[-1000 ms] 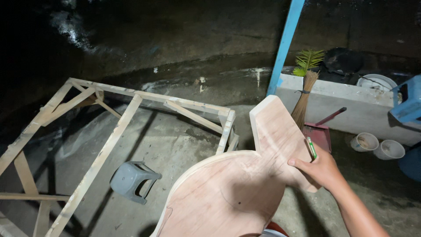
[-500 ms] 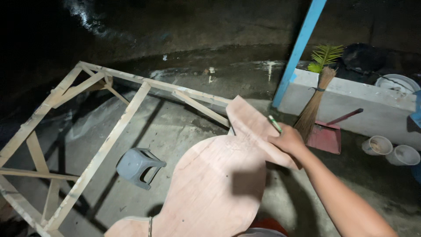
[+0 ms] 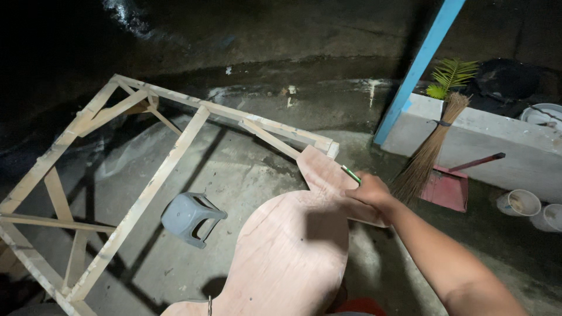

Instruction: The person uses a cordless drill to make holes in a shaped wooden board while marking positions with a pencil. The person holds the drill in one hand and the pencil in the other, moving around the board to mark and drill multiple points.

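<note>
A curved plywood cutout (image 3: 287,251) with a narrow neck stretches away from me over the concrete floor. My right hand (image 3: 370,193) rests on the neck's right edge and holds a green pencil (image 3: 350,174) whose tip points up and to the left. My left hand is out of view.
A pale wooden frame (image 3: 175,152) lies on the floor at left, with a small grey plastic stool (image 3: 191,215) beside it. At right stand a blue post (image 3: 418,67), a twig broom (image 3: 430,149), a red dustpan (image 3: 448,187), a concrete ledge (image 3: 497,146) and white buckets (image 3: 518,203).
The plywood cutout and my right hand have shifted left and lower in view, and the view has swung so the wooden frame and stool sit more centrally.
</note>
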